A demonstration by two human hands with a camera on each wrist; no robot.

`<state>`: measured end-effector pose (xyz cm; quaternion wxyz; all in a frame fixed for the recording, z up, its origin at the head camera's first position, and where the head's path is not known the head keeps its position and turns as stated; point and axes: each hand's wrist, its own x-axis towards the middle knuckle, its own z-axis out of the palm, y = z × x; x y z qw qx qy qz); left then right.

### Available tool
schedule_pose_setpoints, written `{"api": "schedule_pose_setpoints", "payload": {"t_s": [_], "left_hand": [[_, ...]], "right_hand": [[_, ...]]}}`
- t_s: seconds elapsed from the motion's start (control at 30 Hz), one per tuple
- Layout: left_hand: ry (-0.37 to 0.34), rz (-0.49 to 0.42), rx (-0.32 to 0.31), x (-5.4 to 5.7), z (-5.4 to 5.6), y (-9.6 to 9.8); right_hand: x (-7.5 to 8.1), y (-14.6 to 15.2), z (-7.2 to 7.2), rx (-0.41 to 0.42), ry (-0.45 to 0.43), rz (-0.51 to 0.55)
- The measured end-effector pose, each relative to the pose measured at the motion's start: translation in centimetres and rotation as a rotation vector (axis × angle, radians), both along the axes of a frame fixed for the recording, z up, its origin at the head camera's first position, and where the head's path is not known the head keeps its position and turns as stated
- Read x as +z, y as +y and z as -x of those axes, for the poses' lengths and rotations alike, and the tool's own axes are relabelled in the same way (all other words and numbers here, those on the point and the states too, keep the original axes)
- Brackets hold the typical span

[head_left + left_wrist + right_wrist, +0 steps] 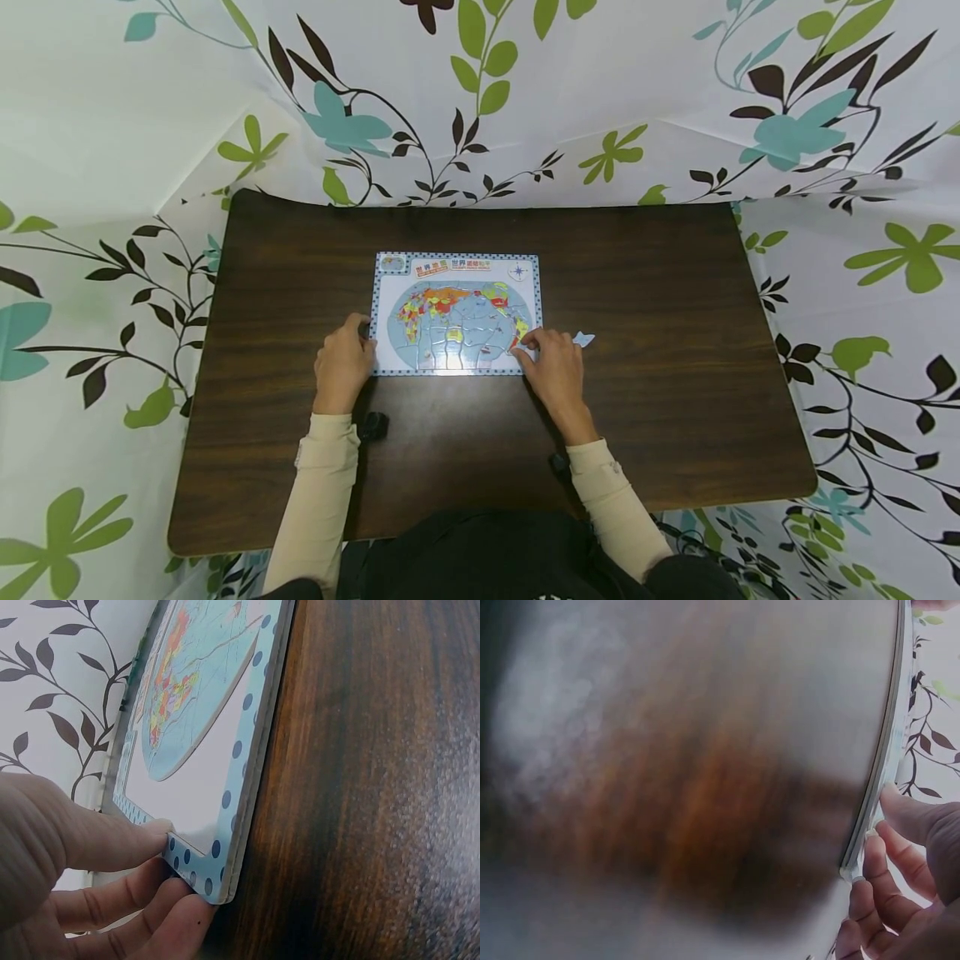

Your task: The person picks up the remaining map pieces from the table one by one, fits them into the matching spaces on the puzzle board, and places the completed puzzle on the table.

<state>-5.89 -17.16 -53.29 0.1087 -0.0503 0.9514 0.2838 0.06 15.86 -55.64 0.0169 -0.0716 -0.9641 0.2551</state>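
Note:
A world-map jigsaw puzzle (453,321) with a dotted blue border lies on the dark table. My left hand (344,362) holds the board's left edge; in the left wrist view its thumb (120,840) rests on the border, with the other fingers bent at the edge and corner. Over the lower right of the map is my right hand (557,371), thumb and forefinger close together near South America. In the right wrist view the right hand's fingers (885,885) are bent at the board's edge; I cannot tell whether a piece is between them. A loose light-blue puzzle piece (584,339) lies just right of that hand.
The brown table (675,375) extends on all sides of the puzzle. A leaf-patterned white sheet (562,100) hangs behind it and shows along both sides. A small black object (373,427) appears by the left wrist.

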Motion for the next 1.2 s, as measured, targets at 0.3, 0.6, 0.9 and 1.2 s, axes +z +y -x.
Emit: {"api": "schedule_pose_setpoints", "payload": {"t_s": [0.3, 0.6, 0.9, 1.2], "left_hand": [[-0.004, 0.008, 0.01, 0.1, -0.2, 0.2], [0.025, 0.02, 0.01, 0.2, -0.4, 0.3], [0.003, 0.019, 0.01, 0.4, -0.3, 0.2], [-0.003, 0.017, 0.001, 0.5, -0.1, 0.2]], "right_hand": [[-0.2, 0.1, 0.1, -0.009, 0.011, 0.005], [0.2, 1.8, 0.4, -0.025, 0.054, 0.055], [0.9, 5.5, 0.8, -0.168, -0.01, 0.097], [0.6, 8.0, 0.1, -0.264, -0.067, 0.08]]}}
